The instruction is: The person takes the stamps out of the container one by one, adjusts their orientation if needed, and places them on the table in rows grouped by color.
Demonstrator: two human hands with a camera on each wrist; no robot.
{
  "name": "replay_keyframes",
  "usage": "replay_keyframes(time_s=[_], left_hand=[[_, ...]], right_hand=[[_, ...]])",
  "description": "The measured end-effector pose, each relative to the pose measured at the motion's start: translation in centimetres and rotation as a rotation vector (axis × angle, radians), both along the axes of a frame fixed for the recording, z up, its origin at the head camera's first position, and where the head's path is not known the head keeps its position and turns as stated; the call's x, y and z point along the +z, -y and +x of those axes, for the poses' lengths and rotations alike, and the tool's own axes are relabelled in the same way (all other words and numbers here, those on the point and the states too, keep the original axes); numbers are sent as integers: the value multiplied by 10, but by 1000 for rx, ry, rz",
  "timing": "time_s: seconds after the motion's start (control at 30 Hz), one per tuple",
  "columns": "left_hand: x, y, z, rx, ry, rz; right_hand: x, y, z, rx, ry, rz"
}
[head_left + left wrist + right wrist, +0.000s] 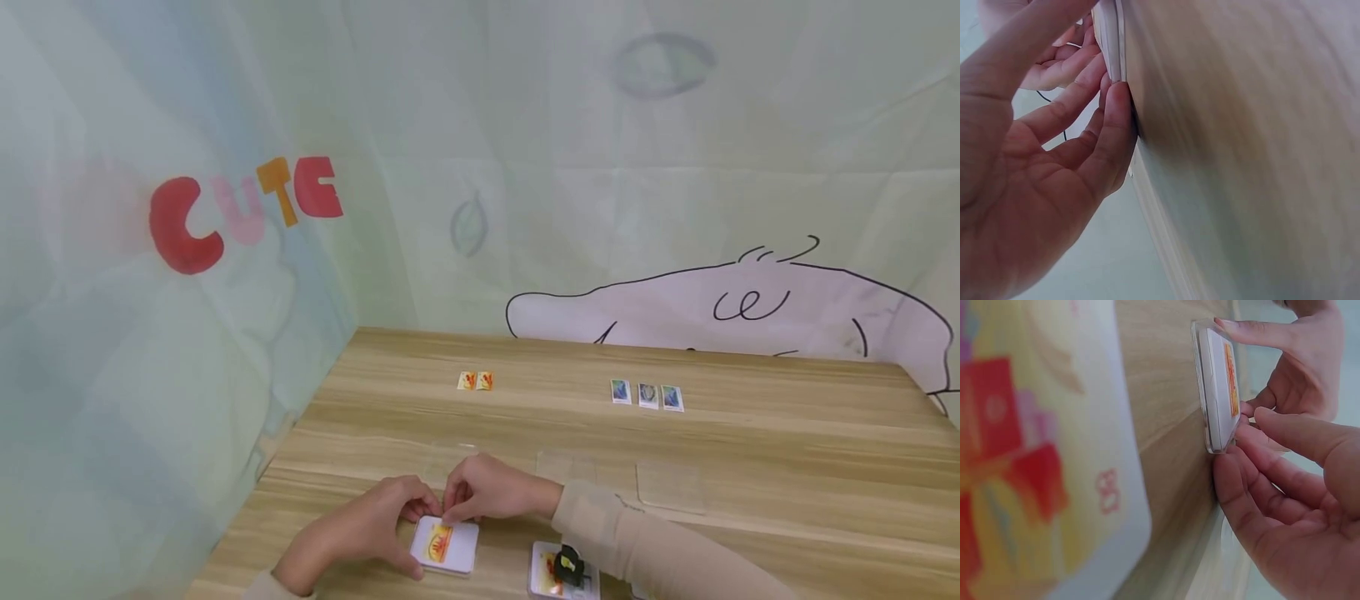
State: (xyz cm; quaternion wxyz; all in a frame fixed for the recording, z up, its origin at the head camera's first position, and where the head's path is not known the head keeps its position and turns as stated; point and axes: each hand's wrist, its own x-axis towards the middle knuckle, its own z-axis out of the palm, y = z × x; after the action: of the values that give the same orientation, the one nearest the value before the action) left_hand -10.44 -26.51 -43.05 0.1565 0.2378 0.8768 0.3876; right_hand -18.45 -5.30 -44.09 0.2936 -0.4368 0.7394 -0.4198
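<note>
A stack of white cards (1215, 387) lies in a clear plastic case (1199, 359) near the table's front. A small yellow-and-red picture (439, 543) shows on its top face. My left hand (360, 525) holds the case from its left side, thumb at the near corner and fingertips by the far edge. At that far edge, my right hand (498, 490) has its curled fingers against the case, the thumb bent over the top. Seen from the left wrist, the left fingertips (1119, 103) press the end of the layered stack (1112, 37). Both hands' fingers meet close together.
Right of the hands, a second clear case (546, 575) with a picture card bears a small black object (569, 567). Several clear plastic pieces (670, 487) lie beyond. Farther back are two orange picture cards (476, 381) and three bluish ones (647, 396). Printed cloth (450, 125) hangs behind.
</note>
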Motion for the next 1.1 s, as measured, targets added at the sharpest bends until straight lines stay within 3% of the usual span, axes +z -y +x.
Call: replay_keyframes(time_s=[0.47, 1.1], left_hand=[[2, -1, 0, 5, -2, -3], [2, -1, 0, -1, 7, -14]], right_hand=[[-1, 2, 4, 15, -121, 8], [-3, 8, 12, -55, -175, 21]])
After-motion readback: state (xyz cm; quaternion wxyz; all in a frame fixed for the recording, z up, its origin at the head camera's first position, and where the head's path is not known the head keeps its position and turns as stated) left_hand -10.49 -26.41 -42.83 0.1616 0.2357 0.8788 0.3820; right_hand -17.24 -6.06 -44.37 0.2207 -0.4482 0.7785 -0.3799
